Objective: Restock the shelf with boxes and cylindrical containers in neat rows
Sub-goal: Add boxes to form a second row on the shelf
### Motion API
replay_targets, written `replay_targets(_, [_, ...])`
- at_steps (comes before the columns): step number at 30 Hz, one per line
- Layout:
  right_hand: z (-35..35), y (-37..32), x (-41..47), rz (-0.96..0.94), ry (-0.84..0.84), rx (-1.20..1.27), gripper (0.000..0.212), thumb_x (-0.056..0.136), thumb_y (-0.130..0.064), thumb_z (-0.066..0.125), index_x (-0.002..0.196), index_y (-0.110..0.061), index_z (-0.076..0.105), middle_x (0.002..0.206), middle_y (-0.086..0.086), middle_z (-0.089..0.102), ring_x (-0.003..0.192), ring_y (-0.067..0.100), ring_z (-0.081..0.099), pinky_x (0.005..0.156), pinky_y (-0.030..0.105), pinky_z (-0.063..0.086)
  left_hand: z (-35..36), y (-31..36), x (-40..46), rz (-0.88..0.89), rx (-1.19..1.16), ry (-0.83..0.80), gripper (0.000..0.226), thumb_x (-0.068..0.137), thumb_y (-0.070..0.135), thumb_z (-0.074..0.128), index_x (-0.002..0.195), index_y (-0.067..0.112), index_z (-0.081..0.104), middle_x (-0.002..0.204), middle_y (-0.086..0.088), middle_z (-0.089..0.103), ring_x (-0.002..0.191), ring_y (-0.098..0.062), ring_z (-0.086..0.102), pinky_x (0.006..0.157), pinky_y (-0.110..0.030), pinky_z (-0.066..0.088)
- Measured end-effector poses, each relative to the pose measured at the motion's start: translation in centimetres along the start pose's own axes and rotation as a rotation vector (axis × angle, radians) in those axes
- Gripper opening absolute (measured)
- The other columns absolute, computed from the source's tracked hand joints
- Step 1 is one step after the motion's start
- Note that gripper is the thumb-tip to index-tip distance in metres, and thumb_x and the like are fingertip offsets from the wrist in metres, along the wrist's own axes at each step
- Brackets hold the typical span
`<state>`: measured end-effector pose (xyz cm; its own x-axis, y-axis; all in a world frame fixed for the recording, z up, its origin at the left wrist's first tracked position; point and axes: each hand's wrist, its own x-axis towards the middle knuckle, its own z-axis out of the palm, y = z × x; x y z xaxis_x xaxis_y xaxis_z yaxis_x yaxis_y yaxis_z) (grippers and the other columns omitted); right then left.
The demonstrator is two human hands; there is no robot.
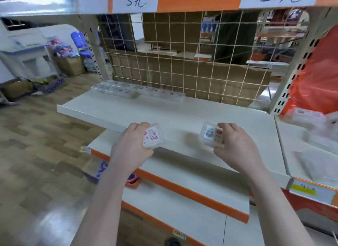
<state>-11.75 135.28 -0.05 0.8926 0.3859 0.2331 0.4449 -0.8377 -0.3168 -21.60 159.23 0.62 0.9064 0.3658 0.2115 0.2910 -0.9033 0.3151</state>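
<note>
Two small clear plastic boxes were in hand above the front part of the shelf (128, 110). The left box (153, 135) faced the camera with its barcode label; the right box (213, 135) showed a cartoon sticker, tilted slightly inward. Each was carried clear of the shelf board, as far as could be judged.

The left hand (130, 145) held its box with fingers curled round its left edge; the right hand (236, 145) gripped its box likewise from the right edge. Both grips were closed on their loads.

The existing row of clear boxes (139, 91) lay at the back of the shelf against the wire mesh panel (182, 62), directly ahead of both hands, its long axis running left to right. The left hand stood more nearly in line with that row; bare shelf lay beyond its right end, ahead of the right hand. In my judgement, placement called for a forward reach, boxes set parallel to the row.
</note>
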Motion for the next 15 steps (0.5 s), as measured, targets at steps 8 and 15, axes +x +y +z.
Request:
replay_targets(8, [4.2, -3.6, 8.4, -0.015, -0.036, 0.055, 0.063, 0.075, -0.019, 0.061, 0.134, -0.017, 0.041, 0.125, 0.001, 0.049, 0.115, 0.021, 0.046, 0.083, 0.027, 0.038, -1.0, -4.9, 7.2, -0.028, 0.055, 0.014, 0.067, 0.075, 0.022, 0.068, 0.136, 0.023, 0.039, 0.118, 0.001, 0.049, 0.103, -0.016, 0.051, 0.071, -0.028, 0.048])
replay_targets(15, [6.3, -8.0, 16.1, -0.056, -0.086, 0.006, 0.063, 0.077, -0.022, 0.059, 0.136, -0.019, 0.039, 0.132, 0.001, 0.046, 0.119, 0.020, 0.044, 0.087, 0.028, 0.041, -1.6, -9.1, 12.9, -0.101, 0.012, 0.031, 0.067, 0.075, 0.019, 0.066, 0.137, 0.026, 0.040, 0.121, 0.004, 0.048, 0.107, -0.018, 0.051, 0.072, -0.028, 0.042])
